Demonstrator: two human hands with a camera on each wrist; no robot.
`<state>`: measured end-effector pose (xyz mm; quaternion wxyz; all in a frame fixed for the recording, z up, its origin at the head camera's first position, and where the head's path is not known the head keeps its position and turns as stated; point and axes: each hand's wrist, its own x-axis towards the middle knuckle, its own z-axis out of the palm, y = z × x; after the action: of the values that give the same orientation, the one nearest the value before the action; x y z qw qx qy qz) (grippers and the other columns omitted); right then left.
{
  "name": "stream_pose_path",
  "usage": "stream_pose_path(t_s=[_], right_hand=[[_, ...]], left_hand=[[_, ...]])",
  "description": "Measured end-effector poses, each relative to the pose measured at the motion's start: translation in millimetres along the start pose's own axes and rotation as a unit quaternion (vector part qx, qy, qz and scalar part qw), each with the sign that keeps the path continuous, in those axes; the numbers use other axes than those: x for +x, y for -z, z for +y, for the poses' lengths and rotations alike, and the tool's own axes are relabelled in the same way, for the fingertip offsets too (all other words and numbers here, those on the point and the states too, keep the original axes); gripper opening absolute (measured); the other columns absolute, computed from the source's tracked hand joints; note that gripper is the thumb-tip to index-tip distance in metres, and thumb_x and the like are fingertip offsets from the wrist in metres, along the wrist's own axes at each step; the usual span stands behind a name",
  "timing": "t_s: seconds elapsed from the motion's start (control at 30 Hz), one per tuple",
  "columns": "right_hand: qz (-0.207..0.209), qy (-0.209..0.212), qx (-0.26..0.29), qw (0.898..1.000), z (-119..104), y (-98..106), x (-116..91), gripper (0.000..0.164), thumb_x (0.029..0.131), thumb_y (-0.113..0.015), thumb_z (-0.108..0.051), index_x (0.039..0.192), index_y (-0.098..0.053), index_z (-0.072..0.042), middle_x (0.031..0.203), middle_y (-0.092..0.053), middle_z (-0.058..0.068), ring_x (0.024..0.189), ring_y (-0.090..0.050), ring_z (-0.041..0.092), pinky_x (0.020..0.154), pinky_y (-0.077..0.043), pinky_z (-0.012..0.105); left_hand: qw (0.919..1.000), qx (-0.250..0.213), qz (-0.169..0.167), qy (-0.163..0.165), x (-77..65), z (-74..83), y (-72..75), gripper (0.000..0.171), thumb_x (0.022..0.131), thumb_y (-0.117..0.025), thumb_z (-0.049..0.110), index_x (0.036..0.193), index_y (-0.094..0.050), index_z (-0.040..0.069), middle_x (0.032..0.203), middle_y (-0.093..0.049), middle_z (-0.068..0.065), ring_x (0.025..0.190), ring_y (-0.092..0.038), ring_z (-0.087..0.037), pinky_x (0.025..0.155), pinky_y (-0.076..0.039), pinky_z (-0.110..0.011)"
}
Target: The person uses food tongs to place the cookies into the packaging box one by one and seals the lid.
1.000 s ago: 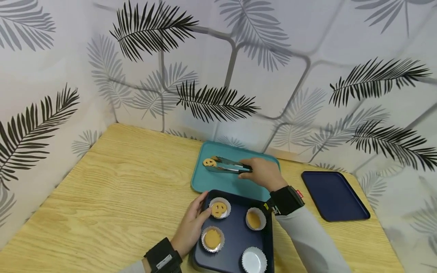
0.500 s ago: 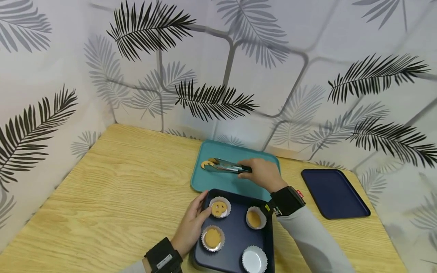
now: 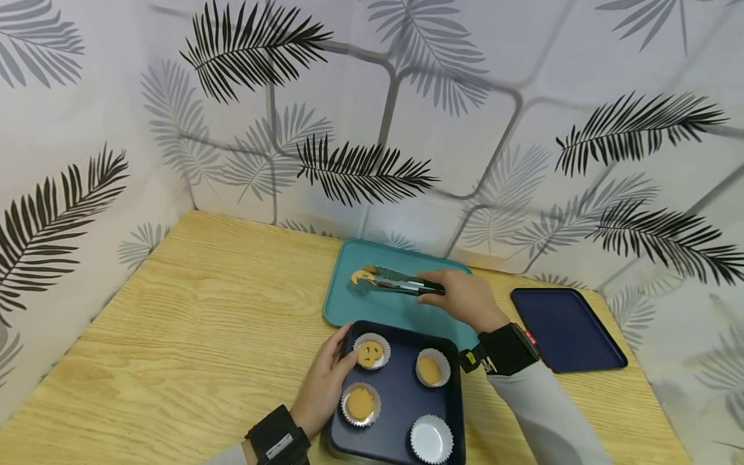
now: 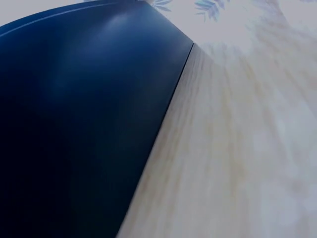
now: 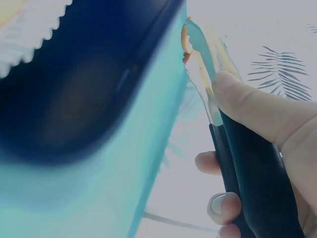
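A leaf-patterned sheet rises behind everything, well beyond the deep pan. The wooden table lies under the pan and reaches out on both sides of it. Just past the pan's far edge is the teal tray. The deep pan itself is dark blue and square. Well off to the pan's right lies a flat navy tray.

My left hand holds the pan by its left wall, thumb over the rim and fingers outside. My right hand, beyond the pan's far right corner, is wrapped round the tongs, which stretch over the teal tray with their tips drawn close together.

Inside the pan stand four fluted paper cups: far left, far right, near left and near right, this last showing its white bottom. Smallest are the biscuits. One with cut-out holes lies in the far left cup; plainer ones sit in the near left and far right cups. Another biscuit, beyond the pan, is between the tongs' tips, partly hidden; I can't tell whether it touches the teal tray.
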<state>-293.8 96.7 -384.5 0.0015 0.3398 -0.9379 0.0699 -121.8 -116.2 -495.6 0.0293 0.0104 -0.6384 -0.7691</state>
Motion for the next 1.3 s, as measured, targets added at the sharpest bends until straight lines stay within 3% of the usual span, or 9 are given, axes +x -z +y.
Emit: stream_pose_path(t_s=[0.37, 0.57, 0.8, 1.03, 1.3], right_hand=[[0.029, 0.005, -0.011, 1.0, 10, 26, -45, 0.053, 0.086, -0.069, -0.042, 0.135, -0.059, -0.026, 0.119, -0.067, 0.006, 0.048, -0.039, 0.008, 0.043, -0.02, 0.027], [0.023, 0.006, 0.002, 1.0, 9, 35, -80, 0.052, 0.085, -0.07, -0.041, 0.134, -0.059, -0.03, 0.122, -0.065, 0.008, 0.057, -0.047, 0.004, 0.046, -0.031, 0.025], [0.017, 0.009, 0.019, 1.0, 10, 54, -116, 0.048, 0.083, -0.071, -0.044, 0.129, -0.063, -0.033, 0.112, -0.067, -0.004, 0.069, -0.053, 0.002, 0.056, -0.038, 0.023], [-0.034, 0.008, 0.022, 0.999, 19, 75, -144, 0.05, 0.082, -0.066, -0.055, 0.128, -0.062, -0.037, 0.1, -0.063, -0.017, 0.062, -0.042, -0.005, 0.05, -0.032, 0.02], [-0.121, 0.012, 0.084, 0.989, 31, 81, -170, 0.055, 0.082, -0.063, -0.059, 0.128, -0.064, -0.029, 0.106, -0.067, -0.015, 0.083, -0.059, -0.004, 0.06, -0.047, 0.022]], left_hand=[[0.9998, 0.011, 0.012, 0.008, 1.4, 4.1, -0.3, 0.054, 0.102, -0.048, 0.014, 0.152, -0.027, 0.008, 0.158, -0.022, -0.013, 0.146, -0.021, -0.026, 0.119, -0.019, -0.043], [0.9999, 0.01, 0.01, 0.007, 3.4, 7.2, -0.2, 0.054, 0.102, -0.047, 0.013, 0.152, -0.026, 0.007, 0.158, -0.023, -0.013, 0.146, -0.02, -0.026, 0.119, -0.019, -0.043], [1.0, 0.005, -0.002, 0.003, 5.0, 9.2, -2.3, 0.055, 0.103, -0.047, 0.014, 0.152, -0.024, 0.006, 0.158, -0.022, -0.015, 0.146, -0.02, -0.028, 0.119, -0.019, -0.044], [0.9997, 0.002, 0.005, 0.022, 7.4, 11.1, -3.2, 0.054, 0.103, -0.046, 0.014, 0.153, -0.025, 0.009, 0.158, -0.023, -0.011, 0.146, -0.02, -0.024, 0.119, -0.02, -0.041], [0.9997, 0.0, 0.003, 0.024, 10.6, 11.7, -5.0, 0.055, 0.103, -0.046, 0.013, 0.153, -0.025, 0.007, 0.159, -0.023, -0.011, 0.147, -0.019, -0.023, 0.119, -0.018, -0.041]])
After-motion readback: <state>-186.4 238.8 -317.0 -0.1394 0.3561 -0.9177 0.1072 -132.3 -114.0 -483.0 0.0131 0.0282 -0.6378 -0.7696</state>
